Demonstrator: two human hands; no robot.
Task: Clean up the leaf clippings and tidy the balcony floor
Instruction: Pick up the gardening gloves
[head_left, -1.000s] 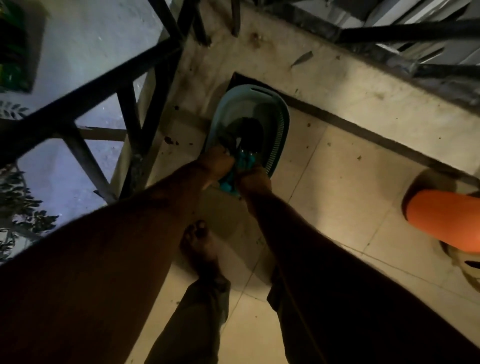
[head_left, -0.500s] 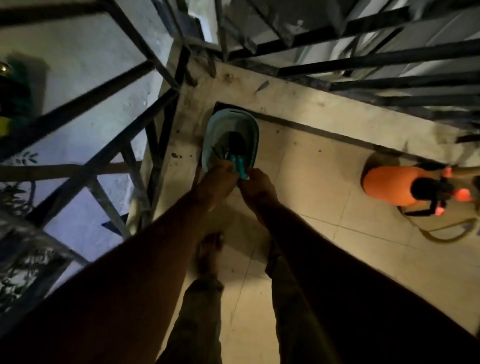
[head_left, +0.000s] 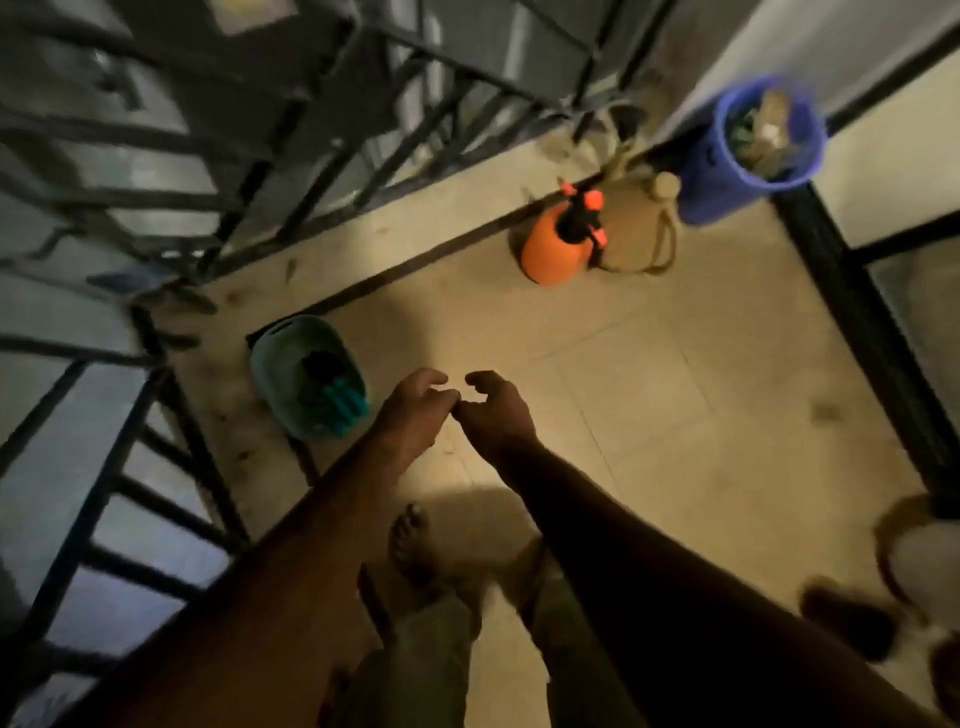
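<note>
A teal dustpan (head_left: 291, 374) lies on the tiled balcony floor (head_left: 649, 415) in the corner by the railing, with a teal-handled brush (head_left: 343, 400) and dark debris inside it. My left hand (head_left: 415, 410) hovers to the right of the dustpan, fingers loosely curled, holding nothing. My right hand (head_left: 493, 410) hangs just beside it, also loosely curled and empty. The fingertips of the two hands nearly meet. My bare feet (head_left: 415, 545) stand on the tiles below.
A black metal railing (head_left: 218, 171) runs along the left and back edges. An orange pump sprayer (head_left: 558, 244) stands at the back, a blue bucket (head_left: 727, 171) with clippings beside the wall. A dark slipper (head_left: 847, 618) lies at lower right.
Both hands have let go of the brush handle and drawn back from the dustpan. The view has swung right, bringing the sprayer and the blue bucket into sight.
</note>
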